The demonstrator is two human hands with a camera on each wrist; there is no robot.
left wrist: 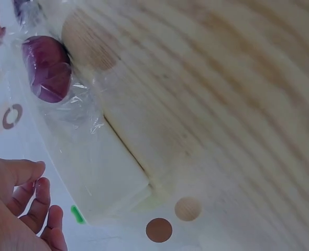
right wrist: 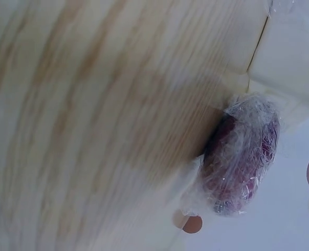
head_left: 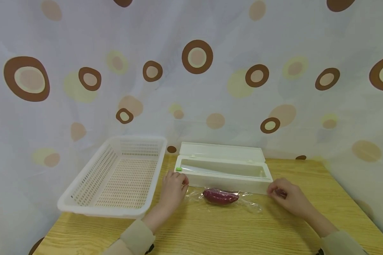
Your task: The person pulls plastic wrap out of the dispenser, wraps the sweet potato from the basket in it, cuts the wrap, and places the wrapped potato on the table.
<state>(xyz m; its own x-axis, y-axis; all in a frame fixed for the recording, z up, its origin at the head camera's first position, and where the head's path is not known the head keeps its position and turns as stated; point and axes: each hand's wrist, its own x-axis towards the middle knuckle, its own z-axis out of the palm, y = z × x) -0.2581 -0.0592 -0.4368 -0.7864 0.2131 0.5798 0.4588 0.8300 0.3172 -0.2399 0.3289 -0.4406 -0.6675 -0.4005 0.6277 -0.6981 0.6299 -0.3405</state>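
Note:
A dark purple, elongated tuber [head_left: 221, 196], possibly a sweet potato, lies wrapped in clear cling film in front of a white cling film box [head_left: 229, 181]. Its loose film spreads to both sides. By the box's front left corner is my left hand [head_left: 172, 189]; its thumb and index fingertips come close together. At the front right corner my right hand [head_left: 288, 198] has its fingers bent toward the thumb. Whether either pinches film cannot be made out. A second film-wrapped tuber [right wrist: 238, 157] lies by the box's right end, mostly hidden behind the right hand in the head view.
The box's lid [head_left: 223, 151] stands raised at the back, and a green slider [head_left: 178, 169] sits at its left end. A white slotted basket [head_left: 153, 187] occupies the left of the wooden table [head_left: 223, 233]. Behind hangs a patterned cloth [head_left: 229, 106].

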